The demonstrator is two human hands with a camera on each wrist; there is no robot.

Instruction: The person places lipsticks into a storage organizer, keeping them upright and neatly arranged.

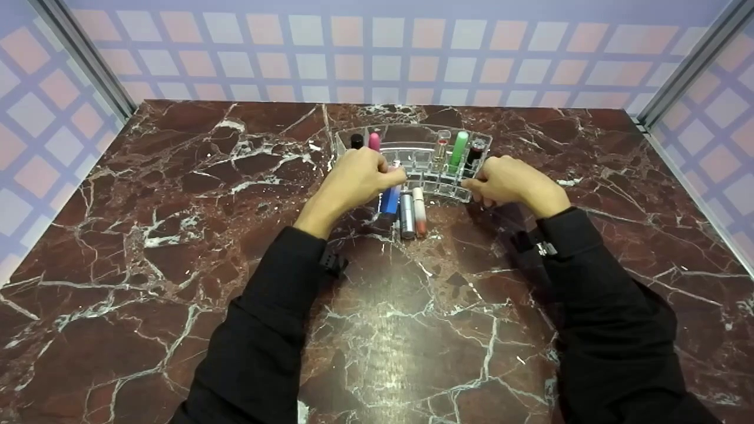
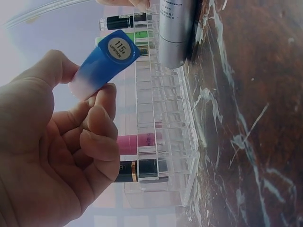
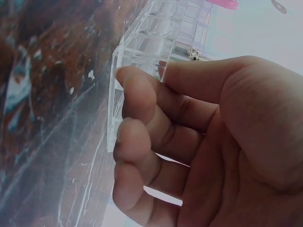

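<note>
Hands (image 1: 359, 175) (image 1: 511, 179) pinch a smooth, squarish lipstick (image 2: 104, 64) and a curved, transparent organizer (image 1: 436, 184).

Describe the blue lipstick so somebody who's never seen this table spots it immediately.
On the dark red marbled table stands a curved clear organizer. Near its front, the left hand pinches the lipstick. Unlike the silver tube and white-and-orange tube lying nearby, it is bright blue, fading to pale pink, with a round label reading 115.
</note>
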